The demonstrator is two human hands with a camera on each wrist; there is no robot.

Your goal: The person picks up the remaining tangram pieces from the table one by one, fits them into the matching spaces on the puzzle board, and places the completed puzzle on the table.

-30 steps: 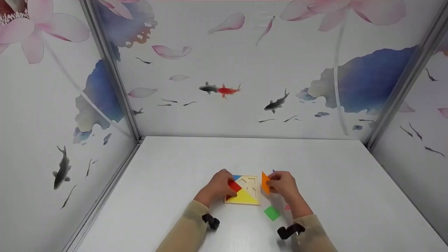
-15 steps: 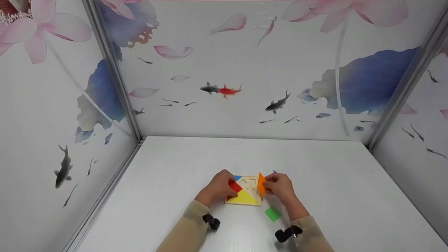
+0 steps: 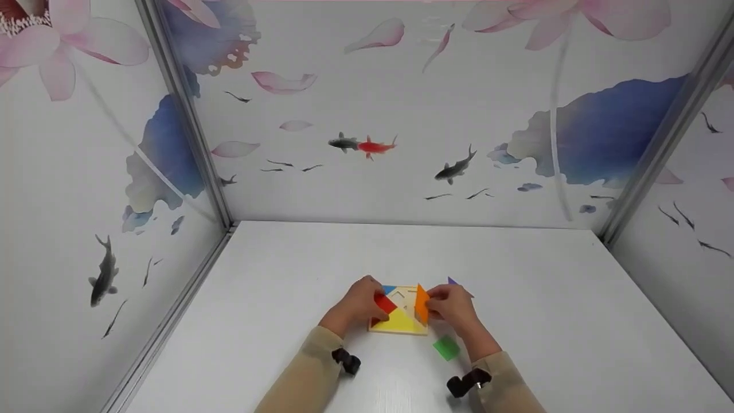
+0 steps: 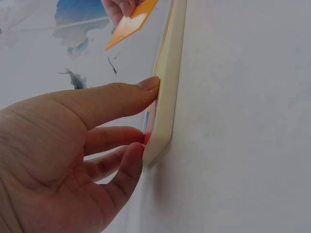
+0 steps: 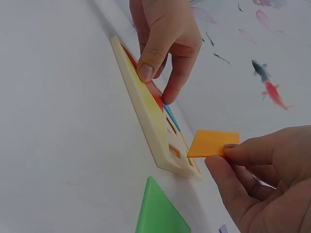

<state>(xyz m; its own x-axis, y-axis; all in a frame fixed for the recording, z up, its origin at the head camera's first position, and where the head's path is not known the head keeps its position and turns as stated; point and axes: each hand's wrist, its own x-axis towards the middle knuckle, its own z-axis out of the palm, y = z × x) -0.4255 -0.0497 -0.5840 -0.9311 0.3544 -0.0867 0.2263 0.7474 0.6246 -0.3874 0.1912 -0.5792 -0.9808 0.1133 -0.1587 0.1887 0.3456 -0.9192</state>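
Observation:
A pale wooden tangram tray (image 3: pixel 398 332) lies on the table between the hands. In it sit a yellow triangle (image 3: pixel 401 322), red pieces (image 3: pixel 385 304) and a blue piece (image 3: pixel 389 289); its right part shows bare recesses. My left hand (image 3: pixel 359 301) holds the tray at its left side, thumb and fingertips on the edge and the red area. With thumb and finger, my right hand (image 3: pixel 457 307) pinches a flat orange tangram piece (image 5: pixel 209 142), which stands tilted over the tray's right side. The fingers cover one end of this piece.
A green piece (image 3: pixel 446 347) lies on the table in front of the right hand. Behind that hand a purple piece (image 3: pixel 452 281) partly shows. White walls (image 3: pixel 367 195) with painted fish and lotus enclose the table's back and sides.
The right hand has moved left with the orange piece, from beside the tray to over its right side. The left hand has kept its place on the tray.

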